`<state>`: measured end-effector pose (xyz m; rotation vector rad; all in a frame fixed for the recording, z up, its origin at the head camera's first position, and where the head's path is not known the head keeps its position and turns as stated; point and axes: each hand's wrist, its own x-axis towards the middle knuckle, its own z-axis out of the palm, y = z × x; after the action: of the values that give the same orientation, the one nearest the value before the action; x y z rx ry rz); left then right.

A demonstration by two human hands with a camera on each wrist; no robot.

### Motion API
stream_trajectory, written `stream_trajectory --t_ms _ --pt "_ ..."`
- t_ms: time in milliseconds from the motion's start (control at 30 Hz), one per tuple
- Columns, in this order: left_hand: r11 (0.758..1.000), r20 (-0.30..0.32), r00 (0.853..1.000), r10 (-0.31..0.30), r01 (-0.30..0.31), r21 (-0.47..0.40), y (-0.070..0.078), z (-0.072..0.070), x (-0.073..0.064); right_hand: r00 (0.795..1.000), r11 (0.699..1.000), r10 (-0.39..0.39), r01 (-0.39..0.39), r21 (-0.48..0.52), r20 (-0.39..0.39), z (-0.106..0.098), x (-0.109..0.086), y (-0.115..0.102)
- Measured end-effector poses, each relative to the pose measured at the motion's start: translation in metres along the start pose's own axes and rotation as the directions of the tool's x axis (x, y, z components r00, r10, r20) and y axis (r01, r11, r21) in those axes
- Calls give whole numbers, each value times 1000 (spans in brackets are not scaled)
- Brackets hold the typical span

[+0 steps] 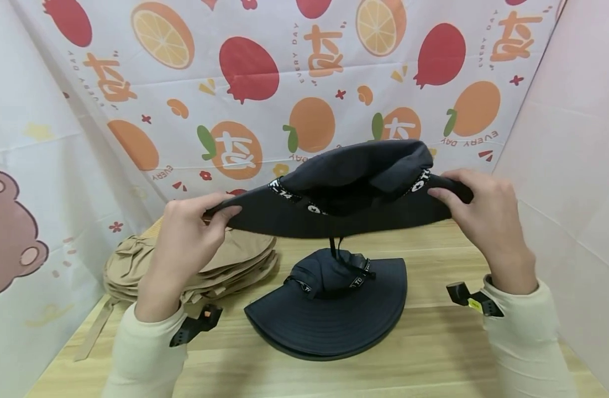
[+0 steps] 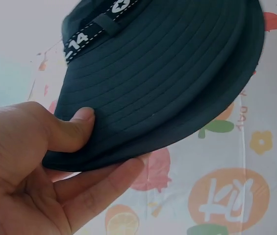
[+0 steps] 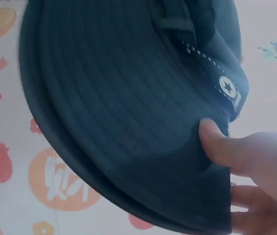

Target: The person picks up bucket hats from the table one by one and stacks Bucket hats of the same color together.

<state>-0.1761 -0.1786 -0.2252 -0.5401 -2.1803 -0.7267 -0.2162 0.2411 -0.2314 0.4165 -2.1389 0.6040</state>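
A dark navy bucket hat (image 1: 354,166) with a wide stitched brim hangs in the air between both hands. My left hand (image 1: 192,237) pinches one end of the brim, thumb on the near side and fingers behind. At the other end my right hand (image 1: 488,215) grips the brim the same way. In both wrist views the brim looks doubled over, two edges lying close together. A black band with white lettering circles the crown. Below, on the table, lies a second dark hat (image 1: 334,315), its brim folded into a half circle and spread toward me.
A stack of folded beige hats (image 1: 240,260) lies at the table's left, one beige strap (image 1: 94,331) trailing toward the front. The wooden table (image 1: 434,342) meets a fruit-printed curtain (image 1: 264,110) at the back, with white sheets at both sides.
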Motion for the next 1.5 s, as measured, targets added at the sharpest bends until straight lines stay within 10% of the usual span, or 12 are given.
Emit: stream_trajectory --t_ms 367,633,1100,1200,1500 --pt "999 153 988 -26 30 -24 -22 15 -23 981 996 -16 -1 91 191 12 -15 26" --pt "986 276 949 -151 165 -30 -29 31 -38 978 985 121 -140 104 168 31 -27 46" --pt "940 439 849 -294 340 -30 -38 34 -46 858 968 103 -203 147 503 45 -33 56" --pt "943 439 848 -296 332 -4 -38 33 -45 844 961 101 -219 167 527 46 -32 55" --pt "968 453 860 -235 248 32 -40 37 -44 885 956 180 -261 137 429 51 -37 58"
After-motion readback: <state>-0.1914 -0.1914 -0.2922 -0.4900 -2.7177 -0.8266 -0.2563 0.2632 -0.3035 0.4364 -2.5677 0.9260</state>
